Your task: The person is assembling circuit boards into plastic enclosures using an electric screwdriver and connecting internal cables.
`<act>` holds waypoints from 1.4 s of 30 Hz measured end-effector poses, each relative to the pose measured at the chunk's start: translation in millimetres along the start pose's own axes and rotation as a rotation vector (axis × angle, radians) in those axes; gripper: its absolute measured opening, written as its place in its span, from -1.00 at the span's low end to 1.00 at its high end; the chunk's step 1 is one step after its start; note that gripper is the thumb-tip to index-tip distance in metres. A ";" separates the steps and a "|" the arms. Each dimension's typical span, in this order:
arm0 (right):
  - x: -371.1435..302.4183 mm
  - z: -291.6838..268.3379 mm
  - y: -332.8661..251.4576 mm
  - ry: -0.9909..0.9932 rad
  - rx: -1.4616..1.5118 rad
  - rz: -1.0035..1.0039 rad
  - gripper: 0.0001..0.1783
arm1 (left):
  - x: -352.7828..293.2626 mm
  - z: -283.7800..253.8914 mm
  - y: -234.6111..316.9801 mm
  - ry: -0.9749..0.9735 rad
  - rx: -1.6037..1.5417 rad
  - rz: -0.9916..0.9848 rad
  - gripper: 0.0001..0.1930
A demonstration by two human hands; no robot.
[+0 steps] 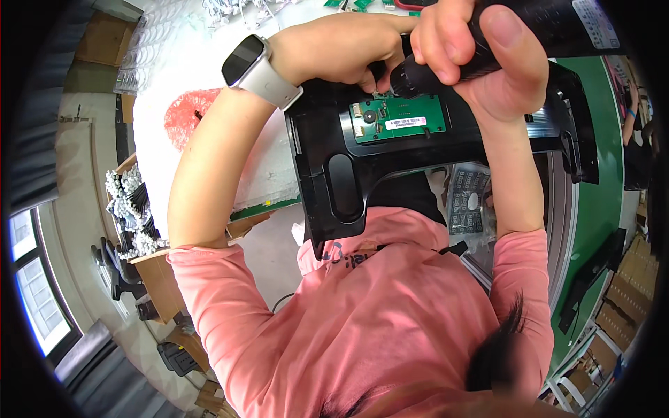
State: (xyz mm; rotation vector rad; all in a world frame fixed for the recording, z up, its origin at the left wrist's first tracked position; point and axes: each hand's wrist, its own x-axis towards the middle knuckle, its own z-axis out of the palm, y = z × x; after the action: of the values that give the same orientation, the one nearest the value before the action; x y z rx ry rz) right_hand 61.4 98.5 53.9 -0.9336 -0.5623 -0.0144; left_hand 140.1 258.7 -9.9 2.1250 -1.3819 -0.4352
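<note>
A black plastic housing (397, 155) lies in front of me, partly overhanging the table's near edge. On it sits a green circuit board (418, 110) with white connectors and a label. My right hand (498, 76) is wrapped round a black electric screwdriver (550, 31), its tip pointing left and down at the board's far edge. My left hand (348, 49), with a watch on the wrist, reaches over the housing from the left. Its fingers are bent together close to the screwdriver tip, at the board's far edge; whatever they pinch is too small to make out.
Red bubble wrap (189, 115) lies on the white foam sheet (258, 171) at left. More small green boards (359, 5) and white cables (237, 8) are at the far side. Bundled cables (132, 209) fill a box lower left. Green table surface (605, 139) extends right.
</note>
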 end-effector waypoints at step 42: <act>35.5 -11.8 22.5 -0.444 -0.545 -0.508 -0.50 | -3.1 12.4 -25.5 0.155 0.043 -0.004 -0.44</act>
State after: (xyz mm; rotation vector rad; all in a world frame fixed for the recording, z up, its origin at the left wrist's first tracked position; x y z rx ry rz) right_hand 102.7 111.2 47.9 -1.3091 -1.2386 -0.4445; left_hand 150.6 266.0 -35.4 2.1477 -1.3098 -0.2386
